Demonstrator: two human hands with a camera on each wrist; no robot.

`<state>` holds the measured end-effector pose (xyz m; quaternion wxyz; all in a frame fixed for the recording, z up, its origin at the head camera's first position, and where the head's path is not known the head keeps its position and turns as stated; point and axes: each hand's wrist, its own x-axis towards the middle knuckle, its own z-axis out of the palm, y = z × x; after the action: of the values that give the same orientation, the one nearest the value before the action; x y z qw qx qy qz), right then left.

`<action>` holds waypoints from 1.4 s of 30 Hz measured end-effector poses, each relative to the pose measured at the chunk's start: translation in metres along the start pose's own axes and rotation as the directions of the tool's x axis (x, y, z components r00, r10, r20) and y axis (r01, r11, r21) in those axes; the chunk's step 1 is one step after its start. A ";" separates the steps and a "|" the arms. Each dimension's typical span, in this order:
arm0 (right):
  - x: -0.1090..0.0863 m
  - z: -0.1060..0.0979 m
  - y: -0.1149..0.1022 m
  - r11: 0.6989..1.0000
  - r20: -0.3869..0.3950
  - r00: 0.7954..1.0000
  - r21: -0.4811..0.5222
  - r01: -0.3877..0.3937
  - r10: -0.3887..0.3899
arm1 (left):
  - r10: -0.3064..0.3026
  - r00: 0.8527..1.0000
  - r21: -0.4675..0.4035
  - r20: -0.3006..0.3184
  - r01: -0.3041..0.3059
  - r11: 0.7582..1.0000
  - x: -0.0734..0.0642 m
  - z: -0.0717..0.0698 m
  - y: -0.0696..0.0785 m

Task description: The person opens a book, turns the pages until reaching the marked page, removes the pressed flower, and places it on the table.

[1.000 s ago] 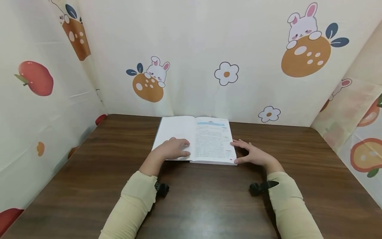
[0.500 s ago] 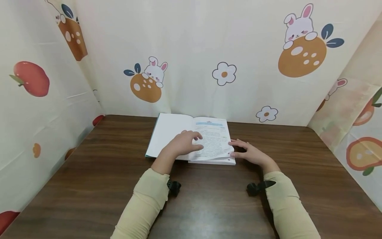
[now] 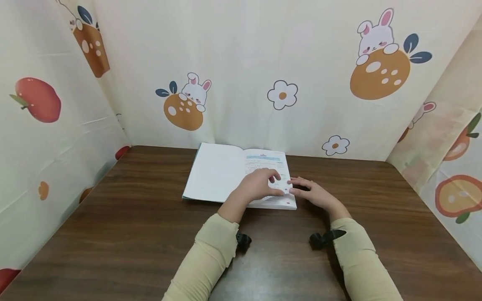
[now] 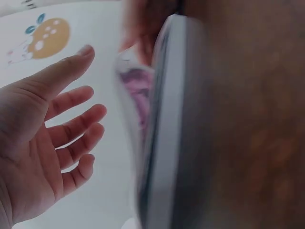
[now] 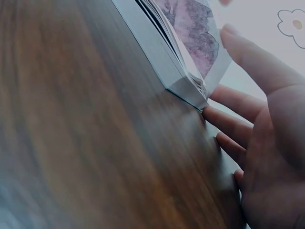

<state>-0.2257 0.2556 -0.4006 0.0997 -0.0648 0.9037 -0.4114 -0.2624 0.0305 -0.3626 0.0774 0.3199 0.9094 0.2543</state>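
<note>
An open book (image 3: 211,175) lies at the back of the table, a blank page on its left and a printed page on its right. My left hand (image 3: 260,184) hovers over the right page, fingers loosely bent; in the left wrist view nothing sits between thumb and fingers. At the book's right edge is my right hand (image 3: 314,193), fingers extended. Its fingertips touch the lower corner of the page block (image 5: 183,71), and its thumb is by the edge of a page with a pink-purple picture (image 5: 200,43). The left hand hides part of the printed text.
The dark wooden table (image 3: 124,225) spreads in front of the book. Behind it hangs a pale curtain (image 3: 241,83) with rabbits, fruit and flowers, close to the book's far edge. Similar cloth covers both sides.
My left hand has moved right, from the blank left page across to the printed right page. The right page's lower corner lifted half a second ago. My right hand stays near the right edge.
</note>
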 end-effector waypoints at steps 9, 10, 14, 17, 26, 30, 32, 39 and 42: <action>0.002 0.003 0.000 0.999 -0.035 0.999 0.021 -0.030 0.031 | -0.068 0.998 0.037 0.007 0.068 0.997 0.005 0.022 0.005; 0.005 0.004 0.003 0.999 -0.039 0.999 0.016 -0.030 0.030 | -0.068 0.998 0.047 0.001 0.068 0.997 0.005 0.024 0.006; 0.010 0.006 0.009 0.999 -0.042 0.999 0.021 -0.026 0.027 | -0.066 0.998 0.085 -0.010 0.067 0.994 0.006 0.028 0.009; 0.011 0.005 0.010 0.999 -0.043 0.998 0.034 -0.036 0.037 | -0.070 0.997 0.103 -0.021 0.072 0.992 0.006 0.030 0.010; 0.009 0.002 0.014 0.997 -0.006 0.998 0.050 0.064 -0.064 | -0.074 0.994 0.123 -0.084 0.084 0.989 0.006 0.029 0.012; 0.008 0.001 0.018 0.991 0.018 0.992 0.051 0.123 -0.124 | -0.066 0.990 0.132 -0.123 0.082 0.988 0.006 0.029 0.012; 0.009 0.000 0.019 0.992 0.017 0.992 0.034 0.122 -0.123 | -0.065 0.988 0.133 -0.140 0.084 0.988 0.006 0.028 0.013; 0.009 0.000 0.018 0.997 0.008 0.998 -0.026 0.068 -0.068 | -0.044 0.972 0.101 -0.230 0.069 0.992 0.003 0.016 0.016; 0.008 0.000 0.018 0.997 0.013 0.999 -0.054 0.052 -0.051 | -0.042 0.960 0.072 -0.277 0.064 0.995 0.000 0.008 0.016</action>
<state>-0.2342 0.2656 -0.4157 0.0926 -0.0932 0.9120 -0.3885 -0.2518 0.0445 -0.3610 -0.0556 0.2599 0.9291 0.2571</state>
